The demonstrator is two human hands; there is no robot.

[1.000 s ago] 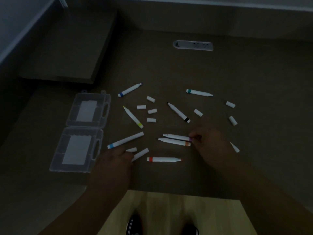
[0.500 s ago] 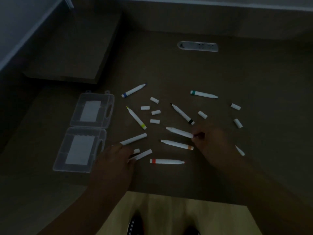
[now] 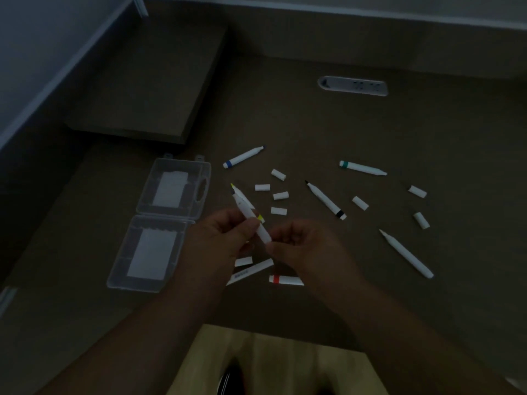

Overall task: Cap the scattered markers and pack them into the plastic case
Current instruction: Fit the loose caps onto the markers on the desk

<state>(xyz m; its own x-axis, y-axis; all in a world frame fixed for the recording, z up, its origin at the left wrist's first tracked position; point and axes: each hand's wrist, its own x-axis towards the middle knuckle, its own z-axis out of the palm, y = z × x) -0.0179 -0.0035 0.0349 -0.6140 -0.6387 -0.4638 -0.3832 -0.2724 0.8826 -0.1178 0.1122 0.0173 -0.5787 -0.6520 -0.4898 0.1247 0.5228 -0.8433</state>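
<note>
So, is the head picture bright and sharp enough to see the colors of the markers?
Head view: very dim, no glare; wide-angle bend at the edges. White barrels stand out; the blue-banded marker, green-banded marker and red-banded marker stay readable. Both hands are dark and slightly blurred.

Dim office desk [image 3: 399, 132]: a power outlet strip [image 3: 352, 86] set into the desktop at twelve o'clock, a low partition [image 3: 370, 12] behind it, and a raised shelf [image 3: 142, 89] at ten o'clock.
</note>
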